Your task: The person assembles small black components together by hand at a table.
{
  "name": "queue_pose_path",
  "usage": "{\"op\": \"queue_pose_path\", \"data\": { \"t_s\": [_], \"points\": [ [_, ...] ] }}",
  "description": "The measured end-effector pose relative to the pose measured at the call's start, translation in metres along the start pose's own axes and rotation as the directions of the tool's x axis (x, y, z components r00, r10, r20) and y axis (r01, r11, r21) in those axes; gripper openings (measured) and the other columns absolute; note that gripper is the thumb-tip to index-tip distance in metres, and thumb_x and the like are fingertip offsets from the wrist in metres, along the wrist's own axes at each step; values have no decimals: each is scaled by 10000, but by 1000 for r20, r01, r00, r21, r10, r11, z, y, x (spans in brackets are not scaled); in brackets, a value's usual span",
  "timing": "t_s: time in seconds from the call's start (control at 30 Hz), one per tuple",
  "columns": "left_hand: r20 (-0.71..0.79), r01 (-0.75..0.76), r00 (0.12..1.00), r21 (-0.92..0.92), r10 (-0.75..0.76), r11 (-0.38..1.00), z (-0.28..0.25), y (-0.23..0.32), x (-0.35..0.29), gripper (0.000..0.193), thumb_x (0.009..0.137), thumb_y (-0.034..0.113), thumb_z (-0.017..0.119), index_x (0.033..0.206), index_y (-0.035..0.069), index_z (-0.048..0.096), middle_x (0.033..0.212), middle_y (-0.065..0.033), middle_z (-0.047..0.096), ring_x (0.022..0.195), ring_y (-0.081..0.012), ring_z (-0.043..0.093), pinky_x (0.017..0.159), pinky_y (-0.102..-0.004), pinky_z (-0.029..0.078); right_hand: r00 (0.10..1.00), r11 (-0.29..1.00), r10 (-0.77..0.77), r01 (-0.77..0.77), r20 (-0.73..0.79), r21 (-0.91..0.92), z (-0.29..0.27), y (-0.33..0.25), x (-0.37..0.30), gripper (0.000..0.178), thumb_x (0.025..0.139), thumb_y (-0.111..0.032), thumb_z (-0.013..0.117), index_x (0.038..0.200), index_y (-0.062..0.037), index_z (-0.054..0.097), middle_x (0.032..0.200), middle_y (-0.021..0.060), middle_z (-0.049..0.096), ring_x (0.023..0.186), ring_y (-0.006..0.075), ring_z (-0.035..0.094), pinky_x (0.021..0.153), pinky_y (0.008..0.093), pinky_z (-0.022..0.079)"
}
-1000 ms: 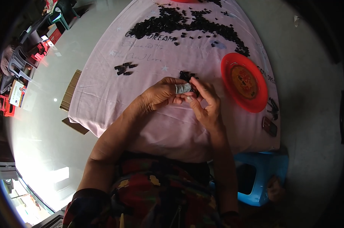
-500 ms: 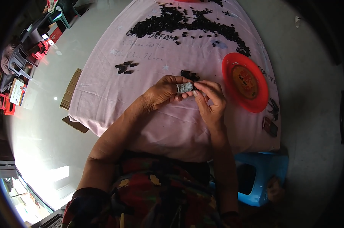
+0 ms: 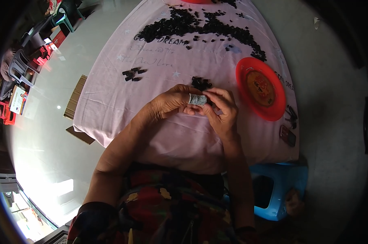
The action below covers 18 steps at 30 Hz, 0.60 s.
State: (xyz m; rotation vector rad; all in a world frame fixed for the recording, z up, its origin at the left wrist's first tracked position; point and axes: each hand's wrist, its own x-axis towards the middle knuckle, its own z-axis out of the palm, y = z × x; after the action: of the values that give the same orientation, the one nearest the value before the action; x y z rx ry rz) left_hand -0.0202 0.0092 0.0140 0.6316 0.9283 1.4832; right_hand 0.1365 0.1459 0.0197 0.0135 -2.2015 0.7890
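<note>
My left hand (image 3: 173, 101) and my right hand (image 3: 221, 109) meet over the near part of the pink cloth, both with fingers closed in a pinch. A grey, speckled wrap (image 3: 198, 99) sits around a finger at the front of the left hand. The right thumb and fingertips press against its end. What lies between the fingertips is too small and covered to make out. Just beyond the hands is a little heap of black pieces (image 3: 200, 83). Farther left on the cloth lies a loose group of short black tubular pieces (image 3: 134, 74).
A large spread of black pieces (image 3: 171, 26) covers the table's far part. A red oval tray (image 3: 241, 81) lies to the right, with a dark red phone-like object (image 3: 288, 136) nearer me. A blue stool (image 3: 287, 191) stands below at right; cardboard (image 3: 75, 97) at left.
My right hand has shifted slightly left and down, its fingertips closer around the end of the grey wrap. The left hand has barely moved, and the heaps look the same.
</note>
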Motion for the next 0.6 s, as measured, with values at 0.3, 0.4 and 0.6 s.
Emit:
{"op": "queue_pose_path", "data": {
  "t_s": [0.3,0.4,0.6],
  "points": [
    [-44,12,999,89,-8,996,2,-1,0,294,923,206,705,1123,-6,664,951,-65,712,800,-110,674,662,-214,557,996,993,-81,84,41,-85,-1,-2,3,272,795,-70,777,1043,13,700,1070,128,663,982,281,640,822,363,526],
    [-44,27,999,54,-25,998,6,1,0,302,920,215,715,1117,-8,663,932,-64,710,769,-106,665,645,-217,553,998,994,-60,60,-7,-90,2,2,0,246,783,-75,785,995,15,701,1039,120,671,955,290,640,818,371,518],
    [-52,10,999,89,-5,996,-1,-6,4,332,927,240,713,1133,-13,651,931,-74,700,755,-110,664,644,-221,560,991,983,-129,130,16,-126,0,0,4,227,776,-68,787,971,13,706,1024,116,672,915,293,637,795,371,512]
  ]
}}
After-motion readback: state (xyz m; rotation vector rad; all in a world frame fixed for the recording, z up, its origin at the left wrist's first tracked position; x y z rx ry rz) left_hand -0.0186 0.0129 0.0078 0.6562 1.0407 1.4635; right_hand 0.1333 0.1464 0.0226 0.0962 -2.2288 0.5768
